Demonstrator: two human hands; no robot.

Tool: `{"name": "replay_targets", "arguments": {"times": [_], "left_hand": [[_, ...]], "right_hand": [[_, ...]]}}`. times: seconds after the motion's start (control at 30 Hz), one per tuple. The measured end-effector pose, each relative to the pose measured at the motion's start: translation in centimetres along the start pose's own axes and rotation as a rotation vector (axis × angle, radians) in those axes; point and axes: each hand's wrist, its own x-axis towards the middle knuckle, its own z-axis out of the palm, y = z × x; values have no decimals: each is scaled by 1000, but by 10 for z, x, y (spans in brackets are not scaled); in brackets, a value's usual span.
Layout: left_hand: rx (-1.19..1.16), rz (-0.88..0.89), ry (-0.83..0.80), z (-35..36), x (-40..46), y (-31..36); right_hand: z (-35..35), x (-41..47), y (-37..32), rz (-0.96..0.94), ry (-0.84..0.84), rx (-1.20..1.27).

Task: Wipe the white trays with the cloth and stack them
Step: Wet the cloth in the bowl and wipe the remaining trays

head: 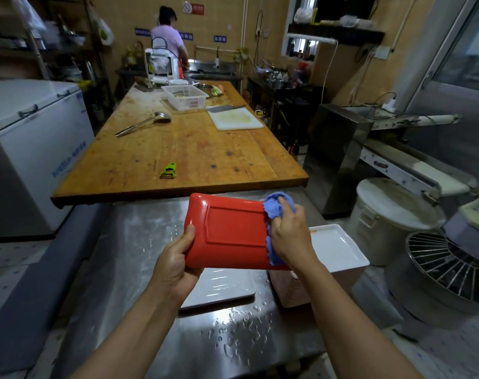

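Wet stainless steel counter (140, 258) fills my near view, with a wooden table (189, 149) beyond it. My left hand (175, 265) grips the left edge of a rectangular tray, red underside up (232, 231). Under it lies a flat white tray (219, 288). My right hand (288, 235) presses a bunched blue cloth (273, 212) onto the red surface. Farther right, a stack of white trays (334, 250) stands; the top one looks empty.
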Motion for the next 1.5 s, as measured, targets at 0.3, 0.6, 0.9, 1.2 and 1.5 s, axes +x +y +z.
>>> {"name": "replay_targets", "arguments": {"times": [0.3, 0.6, 0.9, 1.2, 1.5], "left_hand": [[135, 17, -119, -2, 5, -3], [611, 330, -373, 21, -3, 1], [1521, 1335, -868, 53, -5, -23], [1606, 1434, -1012, 72, 26, -74], [1781, 978, -436, 56, 38, -94]], "right_hand": [[-19, 8, 27, 171, 208, 280], [-45, 1, 59, 271, 327, 42], [-99, -29, 74, 484, -116, 993], [-104, -49, 112, 745, -75, 982], [-63, -37, 158, 933, 202, 919]]}}
